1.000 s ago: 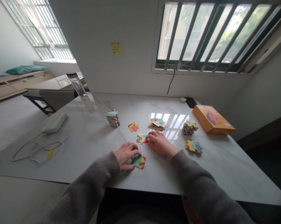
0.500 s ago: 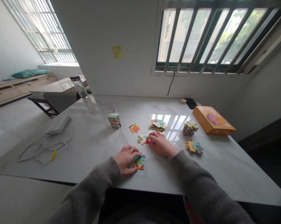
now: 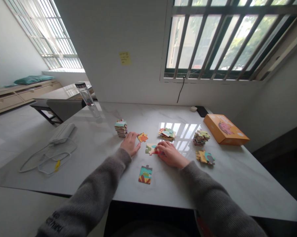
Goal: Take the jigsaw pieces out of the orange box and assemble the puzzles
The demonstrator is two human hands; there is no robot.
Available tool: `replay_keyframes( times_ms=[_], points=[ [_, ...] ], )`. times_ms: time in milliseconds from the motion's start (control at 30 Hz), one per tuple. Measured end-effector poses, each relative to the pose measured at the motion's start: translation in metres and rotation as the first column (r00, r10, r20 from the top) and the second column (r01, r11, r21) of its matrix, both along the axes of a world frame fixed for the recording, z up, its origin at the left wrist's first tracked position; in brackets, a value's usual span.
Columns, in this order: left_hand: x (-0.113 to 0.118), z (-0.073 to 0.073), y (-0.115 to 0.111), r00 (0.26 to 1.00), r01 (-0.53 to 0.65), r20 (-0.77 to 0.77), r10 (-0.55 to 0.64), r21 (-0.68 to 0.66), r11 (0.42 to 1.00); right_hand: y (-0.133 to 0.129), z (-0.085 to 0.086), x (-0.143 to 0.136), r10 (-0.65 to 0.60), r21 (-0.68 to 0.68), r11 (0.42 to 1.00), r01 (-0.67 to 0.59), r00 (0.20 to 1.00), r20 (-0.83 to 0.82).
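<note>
My left hand [image 3: 130, 144] reaches over the table, thumb apart from the fingers. Its fingertips touch the left edge of an orange and yellow puzzle piece [image 3: 142, 137]. With bent fingers my right hand [image 3: 170, 154] presses down on a puzzle piece [image 3: 150, 148] in cream, green and red, covering its right part. Closer to me, a single puzzle piece [image 3: 145, 174] with a green figure on teal lies flat. Behind my hands is a loose heap of puzzle pieces [image 3: 167, 133]. A neat stack of pieces [image 3: 121, 127] stands just beyond my left hand.
Another stack of pieces [image 3: 201, 137] and a few joined pieces [image 3: 205, 157] are on the right, by an orange box [image 3: 226, 129]. A phone [image 3: 202, 111] lies at the back. At left are a white power bank [image 3: 62, 133], a cable [image 3: 43, 163] and a bottle [image 3: 85, 94].
My left hand has left the teal puzzle piece near me and moved forward to the orange and yellow one. My right hand stays on its piece.
</note>
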State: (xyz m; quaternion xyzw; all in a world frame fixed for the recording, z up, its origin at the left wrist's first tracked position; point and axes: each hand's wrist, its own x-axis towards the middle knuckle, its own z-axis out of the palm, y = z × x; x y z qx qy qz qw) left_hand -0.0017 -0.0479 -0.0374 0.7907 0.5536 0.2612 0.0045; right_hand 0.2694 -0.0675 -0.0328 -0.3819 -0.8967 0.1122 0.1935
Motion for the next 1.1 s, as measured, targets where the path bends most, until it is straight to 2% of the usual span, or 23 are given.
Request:
replay_keyframes(
  times_ms=[133,300,433,633,700,800,867,933,1000,1100],
  points=[
    [0.007,-0.01,0.029,0.985,-0.129,-0.124,0.119,-0.071,0.989,-0.001,0.001,0.0,0.002,-0.002,1.0,-0.002,1.0,0.0],
    [0.009,-0.012,0.037,0.975,-0.198,-0.119,0.187,-0.088,0.976,0.0,0.0,-0.001,-0.002,-0.008,1.0,0.002,1.0,0.013],
    [0.01,-0.011,0.035,0.981,-0.193,0.005,0.195,-0.131,0.972,0.0,0.002,-0.001,-0.001,-0.016,1.0,0.001,1.0,0.019],
    [0.013,-0.008,0.034,0.952,-0.108,0.268,0.15,-0.164,0.98,0.001,-0.001,-0.001,-0.001,-0.004,1.0,0.001,1.0,0.016],
    [0.011,-0.004,0.034,0.893,-0.061,0.432,0.129,-0.168,0.984,0.001,-0.002,-0.002,-0.003,0.002,1.0,0.003,1.0,0.004],
    [0.013,0.004,0.027,0.673,0.113,0.735,0.089,-0.221,0.969,0.0,0.0,-0.004,-0.06,0.045,0.997,0.065,0.992,-0.116],
    [0.02,0.008,0.016,0.533,0.296,0.844,0.061,-0.254,0.921,-0.003,0.006,-0.008,-0.105,0.064,0.99,0.127,0.955,-0.277],
    [0.032,0.01,0.001,0.441,0.465,0.897,0.037,-0.264,0.845,-0.007,0.011,-0.013,-0.109,0.015,0.992,0.129,0.892,-0.439],
    [0.045,0.012,-0.014,0.405,0.577,0.914,0.012,-0.265,0.773,-0.011,0.015,-0.018,-0.107,-0.087,0.994,0.071,0.827,-0.552],
    [0.057,0.013,-0.03,0.504,0.604,0.858,-0.096,-0.271,0.75,-0.017,0.016,-0.021,-0.146,-0.232,0.973,-0.004,0.769,-0.622]
  ],
)
